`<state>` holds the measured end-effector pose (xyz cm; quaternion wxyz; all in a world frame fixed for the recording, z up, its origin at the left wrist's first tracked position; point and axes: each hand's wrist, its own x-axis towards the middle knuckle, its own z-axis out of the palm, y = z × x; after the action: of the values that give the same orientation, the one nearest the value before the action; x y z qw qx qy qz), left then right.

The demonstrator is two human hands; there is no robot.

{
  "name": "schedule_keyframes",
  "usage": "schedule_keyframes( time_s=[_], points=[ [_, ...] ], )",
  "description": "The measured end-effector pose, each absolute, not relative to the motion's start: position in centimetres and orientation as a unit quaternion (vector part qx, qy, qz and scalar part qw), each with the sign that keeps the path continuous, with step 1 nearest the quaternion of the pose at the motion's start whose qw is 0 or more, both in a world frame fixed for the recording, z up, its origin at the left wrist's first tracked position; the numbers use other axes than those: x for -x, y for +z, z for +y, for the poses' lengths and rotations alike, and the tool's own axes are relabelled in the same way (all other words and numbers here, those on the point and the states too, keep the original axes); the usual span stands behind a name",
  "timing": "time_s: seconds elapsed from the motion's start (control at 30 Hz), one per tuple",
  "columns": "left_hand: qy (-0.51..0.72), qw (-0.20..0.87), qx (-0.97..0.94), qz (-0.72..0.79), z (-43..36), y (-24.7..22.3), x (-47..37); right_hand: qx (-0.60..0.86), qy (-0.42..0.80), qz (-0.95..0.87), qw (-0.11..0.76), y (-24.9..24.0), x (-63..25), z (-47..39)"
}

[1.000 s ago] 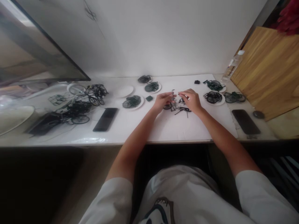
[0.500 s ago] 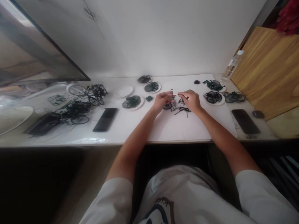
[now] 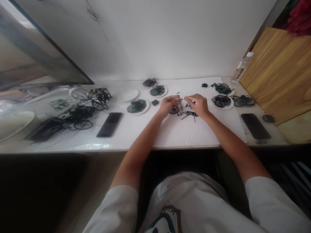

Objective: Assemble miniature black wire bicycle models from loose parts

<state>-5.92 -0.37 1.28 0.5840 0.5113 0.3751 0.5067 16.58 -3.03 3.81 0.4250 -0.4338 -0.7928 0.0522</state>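
Observation:
Over the middle of the white sheet, my left hand (image 3: 169, 104) is closed on a small model-bicycle part (image 3: 178, 94), whose upper end sticks out above the fingertips. Facing it, my right hand (image 3: 198, 103) pinches one end of a thin, shiny metal rod (image 3: 182, 98). The rod lies level and reaches to the left fingertips; whether it enters the part cannot be made out. Below both hands lie loose dark bicycle pieces (image 3: 191, 113), among them a small wheel (image 3: 174, 110), partly hidden by the left hand.
Small plates of green and black parts (image 3: 136, 106) stand left and right (image 3: 221, 101). Model bicycles (image 3: 98, 98) are heaped at the left, near a black phone (image 3: 109, 125). Another phone (image 3: 255, 126), a bottle (image 3: 241, 68) and a wooden board (image 3: 279, 74) are at the right.
The right fingertips have shifted very slightly left, and less of the rod shows between the hands. Everything on the table stays where it was.

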Motion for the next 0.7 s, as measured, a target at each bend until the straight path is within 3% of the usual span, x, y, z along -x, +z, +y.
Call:
schedule_keyframes(
  time_s=[0.7],
  points=[
    [0.506, 0.58, -0.518, 0.374, -0.18, 0.62, 6.17, 0.462, 0.057, -0.803, 0.373, 4.01, -16.97, -3.0]
  ],
)
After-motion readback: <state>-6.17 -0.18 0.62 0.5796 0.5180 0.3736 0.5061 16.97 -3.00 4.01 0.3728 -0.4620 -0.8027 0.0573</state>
